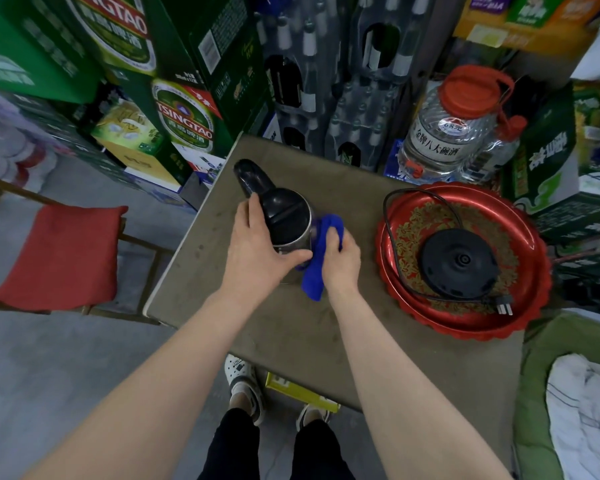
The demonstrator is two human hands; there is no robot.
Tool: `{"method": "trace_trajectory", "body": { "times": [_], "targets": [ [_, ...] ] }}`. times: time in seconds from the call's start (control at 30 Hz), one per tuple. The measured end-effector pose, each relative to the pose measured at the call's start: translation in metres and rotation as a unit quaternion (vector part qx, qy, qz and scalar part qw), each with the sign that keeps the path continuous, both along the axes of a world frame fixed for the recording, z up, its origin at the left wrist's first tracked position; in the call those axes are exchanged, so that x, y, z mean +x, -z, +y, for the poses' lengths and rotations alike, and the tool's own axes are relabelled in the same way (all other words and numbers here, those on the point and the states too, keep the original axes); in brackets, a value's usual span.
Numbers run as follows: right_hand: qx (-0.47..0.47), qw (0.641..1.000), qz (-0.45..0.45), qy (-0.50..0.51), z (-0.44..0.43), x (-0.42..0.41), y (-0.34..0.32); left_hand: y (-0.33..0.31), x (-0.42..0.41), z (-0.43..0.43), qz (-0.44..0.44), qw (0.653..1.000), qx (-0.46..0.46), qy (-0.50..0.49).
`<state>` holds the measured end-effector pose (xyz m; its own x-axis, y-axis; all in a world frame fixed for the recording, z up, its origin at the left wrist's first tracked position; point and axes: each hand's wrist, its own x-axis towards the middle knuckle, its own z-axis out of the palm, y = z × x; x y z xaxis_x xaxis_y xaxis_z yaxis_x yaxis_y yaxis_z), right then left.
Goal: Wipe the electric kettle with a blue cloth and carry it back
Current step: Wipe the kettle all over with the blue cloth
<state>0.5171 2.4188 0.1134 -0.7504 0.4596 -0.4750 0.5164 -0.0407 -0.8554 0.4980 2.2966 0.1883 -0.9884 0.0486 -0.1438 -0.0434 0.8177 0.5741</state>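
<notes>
The electric kettle (284,216), steel with a black lid and black handle, stands on the grey-brown table (291,327). My left hand (257,251) grips the kettle's left and near side, thumb across its front. My right hand (340,254) holds the blue cloth (317,268) bunched against the kettle's right side; a tail of cloth hangs down onto the table. The kettle's black base (459,261) lies in a red tray (520,306) to the right, its cord and plug coiled around it.
Green beer cartons (184,116) and shrink-wrapped bottle packs (329,98) are stacked behind the table. A clear jug with a red cap (447,133) stands behind the tray. A chair with a red cushion (63,254) stands at left. My feet (246,386) are under the near table edge.
</notes>
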Motion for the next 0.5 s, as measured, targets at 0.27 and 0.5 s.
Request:
{"method": "trace_trajectory", "body": {
  "times": [0.27, 0.5],
  "targets": [
    [0.084, 0.994, 0.065, -0.038, 0.006, 0.007, -0.03, 0.009, 0.001, -0.002, 0.015, 1.0, 0.0, 0.008],
    [-0.052, 0.993, -0.068, -0.084, 0.034, 0.009, 0.025, 0.01, 0.002, 0.02, 0.025, 0.998, -0.014, -0.049]
  ]
}}
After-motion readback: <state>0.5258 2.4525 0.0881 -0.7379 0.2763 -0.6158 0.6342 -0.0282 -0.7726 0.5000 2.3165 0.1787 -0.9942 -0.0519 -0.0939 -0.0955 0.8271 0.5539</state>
